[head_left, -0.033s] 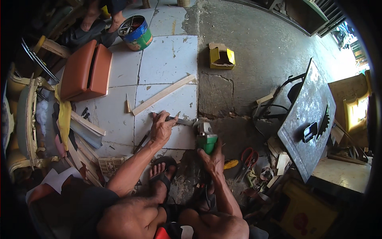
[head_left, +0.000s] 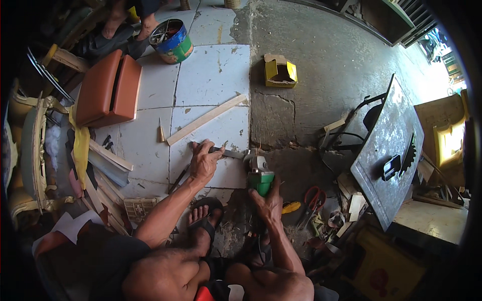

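Observation:
On the white tiles, my left hand (head_left: 203, 163) is closed over a dark, flat metal bar (head_left: 230, 153), fingers pressed onto it. The bar's right end meets the head of a green and silver angle grinder (head_left: 260, 175), gripped by my right hand (head_left: 268, 200); a thin orange streak shows at that contact. Beyond my left hand lie a pale wooden strip (head_left: 206, 119) and an awl with a wooden handle (head_left: 161, 132). Red-handled scissors (head_left: 314, 200) and a yellow-handled tool (head_left: 291, 206) rest to the right of the grinder.
Another person's feet (head_left: 111, 29) show at top left, beside a paint bucket (head_left: 170, 50). Brown cushioned blocks (head_left: 100, 90) and wood offcuts (head_left: 103, 195) lie left. A yellow box (head_left: 281, 79) is ahead; a tilted metal saw table (head_left: 376, 175) stands right.
The thin orange streak at the grinder head shows more clearly now. My hands, the bar and the grinder are in nearly the same place.

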Demonstrator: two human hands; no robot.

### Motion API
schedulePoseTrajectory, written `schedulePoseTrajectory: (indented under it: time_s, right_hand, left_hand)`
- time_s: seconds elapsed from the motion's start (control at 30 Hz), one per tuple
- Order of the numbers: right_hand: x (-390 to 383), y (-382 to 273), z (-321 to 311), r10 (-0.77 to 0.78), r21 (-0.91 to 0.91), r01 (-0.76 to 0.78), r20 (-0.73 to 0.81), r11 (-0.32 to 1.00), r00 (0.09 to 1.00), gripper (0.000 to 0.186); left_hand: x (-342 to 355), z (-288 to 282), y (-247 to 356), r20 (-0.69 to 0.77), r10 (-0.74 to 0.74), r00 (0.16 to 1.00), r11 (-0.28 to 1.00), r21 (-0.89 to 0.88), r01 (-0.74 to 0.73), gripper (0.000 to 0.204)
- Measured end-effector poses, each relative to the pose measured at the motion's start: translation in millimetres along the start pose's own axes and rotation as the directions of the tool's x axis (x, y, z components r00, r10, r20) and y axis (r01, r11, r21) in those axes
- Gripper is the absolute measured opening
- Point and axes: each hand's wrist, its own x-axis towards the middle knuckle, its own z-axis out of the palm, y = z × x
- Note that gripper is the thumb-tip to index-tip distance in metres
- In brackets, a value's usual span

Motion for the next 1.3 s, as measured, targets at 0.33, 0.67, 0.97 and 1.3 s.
schedulePoseTrajectory:
  time_s: [0.33, 0.67, 0.97, 1.3]
  right_hand:
    - [-2, -10, 5, 0.028, -0.310, -0.030, -0.013, 0.950, 1.000, 0.092]
    - [1, -34, 3, -0.087, -0.478, 0.057, -0.040, 0.877, 0.995, 0.093]
    - [-1, -46, 10, -0.140, -0.612, 0.088, -0.037, 0.786, 0.990, 0.088]
    - [-5, -60, 12, -0.184, -0.729, 0.108, -0.024, 0.675, 0.983, 0.094]
  left_hand:
    - [13, -17, 1, 0.065, 0.018, 0.998, 0.999, 0.031, -0.020, 0.019]
    - [9, -12, -1, 0.088, -0.002, 0.996, 1.000, -0.018, 0.004, 0.031]
    - [6, -10, -3, 0.121, 0.002, 0.993, 1.000, 0.017, -0.004, 0.039]
    - [6, -10, -2, 0.098, -0.010, 0.995, 1.000, 0.004, 0.010, 0.036]
